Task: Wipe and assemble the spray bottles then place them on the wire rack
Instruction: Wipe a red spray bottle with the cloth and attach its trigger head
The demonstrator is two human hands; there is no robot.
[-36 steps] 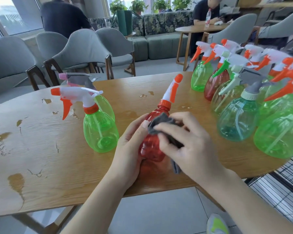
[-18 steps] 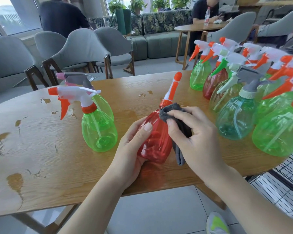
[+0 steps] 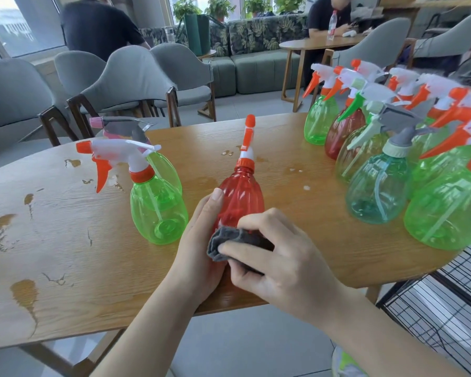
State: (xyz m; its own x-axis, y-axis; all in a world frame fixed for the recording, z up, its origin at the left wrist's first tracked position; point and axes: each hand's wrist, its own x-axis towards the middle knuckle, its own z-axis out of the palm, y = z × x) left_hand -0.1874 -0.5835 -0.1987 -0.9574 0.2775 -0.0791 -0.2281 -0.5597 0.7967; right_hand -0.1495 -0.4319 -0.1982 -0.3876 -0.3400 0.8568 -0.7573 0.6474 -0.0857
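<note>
A red spray bottle (image 3: 241,195) with an orange and white trigger head stands near the front edge of the wooden table (image 3: 65,257). My left hand (image 3: 201,246) grips its left side, thumb up along the body. My right hand (image 3: 278,265) pinches a dark grey cloth (image 3: 237,240) against the bottle's lower front. Two green bottles (image 3: 158,208) stand just to the left. The wire rack (image 3: 446,308) shows at the lower right, beside the table.
Several green, teal and red spray bottles (image 3: 378,186) crowd the table's right side. Wet patches (image 3: 25,292) mark the left of the table. Grey chairs (image 3: 131,80) stand behind the table, and people sit farther back.
My right hand has slid the cloth from the bottle's neck down to its lower body. The bottle has come more upright in my left hand.
</note>
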